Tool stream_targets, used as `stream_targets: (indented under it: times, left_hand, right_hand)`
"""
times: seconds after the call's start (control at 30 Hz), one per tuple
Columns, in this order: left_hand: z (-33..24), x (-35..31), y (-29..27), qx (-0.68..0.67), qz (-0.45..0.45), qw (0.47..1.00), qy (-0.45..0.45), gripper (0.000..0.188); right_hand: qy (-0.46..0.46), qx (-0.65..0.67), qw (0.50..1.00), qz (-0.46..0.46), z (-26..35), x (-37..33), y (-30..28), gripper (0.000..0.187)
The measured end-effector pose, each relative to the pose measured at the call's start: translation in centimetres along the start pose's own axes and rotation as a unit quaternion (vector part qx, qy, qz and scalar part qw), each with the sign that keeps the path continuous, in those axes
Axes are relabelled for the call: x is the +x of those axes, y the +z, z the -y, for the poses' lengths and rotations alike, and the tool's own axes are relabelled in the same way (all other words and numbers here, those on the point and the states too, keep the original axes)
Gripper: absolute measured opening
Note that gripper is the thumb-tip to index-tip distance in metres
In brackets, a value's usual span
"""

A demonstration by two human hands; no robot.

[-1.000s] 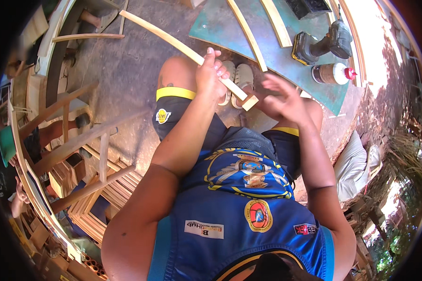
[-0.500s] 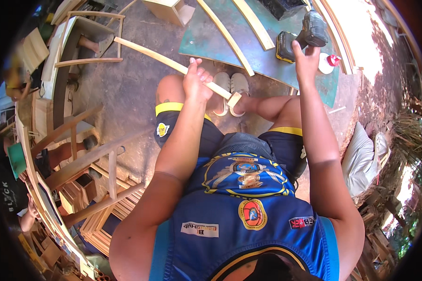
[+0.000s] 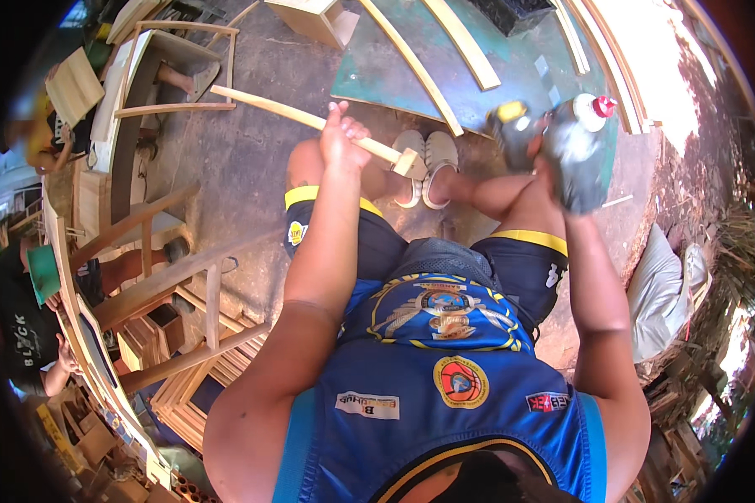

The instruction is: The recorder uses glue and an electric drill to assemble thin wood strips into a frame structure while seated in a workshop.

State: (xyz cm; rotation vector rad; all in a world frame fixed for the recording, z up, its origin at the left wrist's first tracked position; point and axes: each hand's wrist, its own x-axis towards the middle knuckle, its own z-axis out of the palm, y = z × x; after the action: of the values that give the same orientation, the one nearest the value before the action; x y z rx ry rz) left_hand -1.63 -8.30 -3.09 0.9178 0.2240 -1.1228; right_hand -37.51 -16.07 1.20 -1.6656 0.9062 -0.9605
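Grey floor (image 3: 256, 54) surrounded the green board (image 3: 369, 74). Working remotely, I had my left hand's (image 3: 345, 142) fingers wrapped round the wooden strip (image 3: 281, 112), off the board's near-left corner, nearer its end block (image 3: 409, 163), presumably for balance; my right hand (image 3: 547, 174) held the drill (image 3: 575, 163), fingers too blurred to judge.

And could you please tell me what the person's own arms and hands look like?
Both arms are sleeveless, emerging from a blue jersey with lighter blue armhole trim. The left hand wears no glove; the right hand is blurred and partly hidden, but its visible part looks bare.
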Motion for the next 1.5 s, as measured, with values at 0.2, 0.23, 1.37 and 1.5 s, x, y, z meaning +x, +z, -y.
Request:
stream_targets:
  times: [0.2,0.23,1.37,1.5]
  left_hand:
    - [-2.3,1.2,-1.0,-0.001,-0.028,1.000,-0.013,0.024]
    - [-2.5,1.1,-1.1,0.000,-0.026,1.000,-0.005,0.024]
    - [-2.1,0.9,-1.7,-0.057,0.001,0.998,-0.016,0.022]
    - [-2.0,1.0,-1.7,-0.057,0.006,0.998,-0.014,0.022]
  right_hand:
    - [0.045,-0.411,0.873,0.259,-0.9,-6.9,4.9,0.012]
    - [0.224,-0.098,0.926,0.289,-0.8,-7.7,5.2,0.027]
    - [0.303,0.286,0.873,0.253,-3.0,-7.9,7.6,0.030]
    - [0.260,0.218,0.897,0.284,-2.5,-7.7,7.9,0.026]
